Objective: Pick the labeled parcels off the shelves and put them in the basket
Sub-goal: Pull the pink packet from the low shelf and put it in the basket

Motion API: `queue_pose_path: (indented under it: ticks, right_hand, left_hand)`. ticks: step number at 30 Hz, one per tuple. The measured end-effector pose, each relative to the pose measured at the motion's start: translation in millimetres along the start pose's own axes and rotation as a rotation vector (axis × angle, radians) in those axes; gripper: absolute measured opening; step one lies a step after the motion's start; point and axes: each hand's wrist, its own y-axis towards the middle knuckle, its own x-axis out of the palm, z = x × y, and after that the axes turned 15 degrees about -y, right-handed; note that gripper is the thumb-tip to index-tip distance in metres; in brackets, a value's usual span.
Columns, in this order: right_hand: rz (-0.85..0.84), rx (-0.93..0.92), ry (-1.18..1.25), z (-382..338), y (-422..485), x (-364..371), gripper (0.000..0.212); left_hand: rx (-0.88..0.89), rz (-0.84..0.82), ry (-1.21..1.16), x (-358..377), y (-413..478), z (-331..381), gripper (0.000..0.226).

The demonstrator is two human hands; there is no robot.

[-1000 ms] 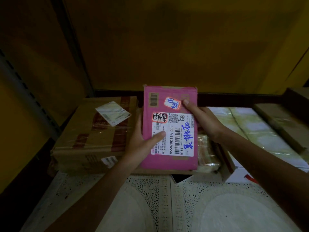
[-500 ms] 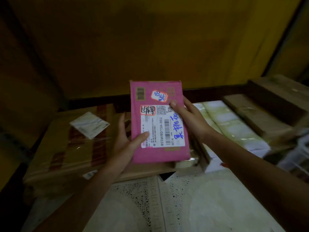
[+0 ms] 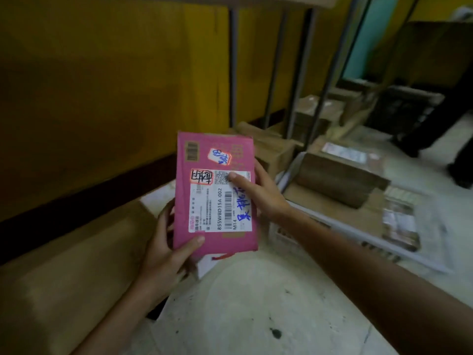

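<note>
A flat pink parcel (image 3: 199,247) with a white shipping label is held up in front of me, above the floor. My left hand (image 3: 163,252) grips its lower left corner, thumb on the front. My right hand (image 3: 261,193) holds the right edge, its thumb lying across the label. A white basket (image 3: 317,221) stands on the floor to the right, with brown cardboard parcels (image 3: 340,175) and a clear-wrapped parcel (image 3: 399,221) inside it.
A large brown box (image 3: 76,272) sits low at the left against the yellow wall. More cardboard boxes (image 3: 273,149) lie behind the pink parcel among grey metal shelf legs (image 3: 320,93). Pale speckled floor (image 3: 256,316) spreads below my arms.
The pink parcel has come off the stack of boxes and my view has swung right, bringing the basket into sight. My right thumb has slid onto the label.
</note>
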Motion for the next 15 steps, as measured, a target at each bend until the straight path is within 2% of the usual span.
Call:
queue_pose_path:
  ticks: [2, 6, 11, 15]
  right_hand:
    - [0.097, 0.062, 0.022, 4.8, -6.2, -38.2, 0.052]
    - [0.218, 0.198, 0.050, 0.7, -16.8, -129.1, 0.056]
    - [0.321, 0.348, 0.062, -16.9, -33.3, -231.6, 0.076]
    - [0.344, 0.425, 0.126, -29.7, -36.9, -293.7, 0.087]
  left_hand:
    - [-0.036, -0.037, 0.033, 36.6, 12.9, 0.6, 0.082]
    - [-0.106, -0.047, 0.055, 121.8, 38.2, 12.9, 0.064]
    - [-0.247, -0.058, 0.020, 224.5, 60.2, 40.3, 0.046]
    - [-0.361, -0.077, 0.064, 280.1, 74.0, 60.0, 0.049]
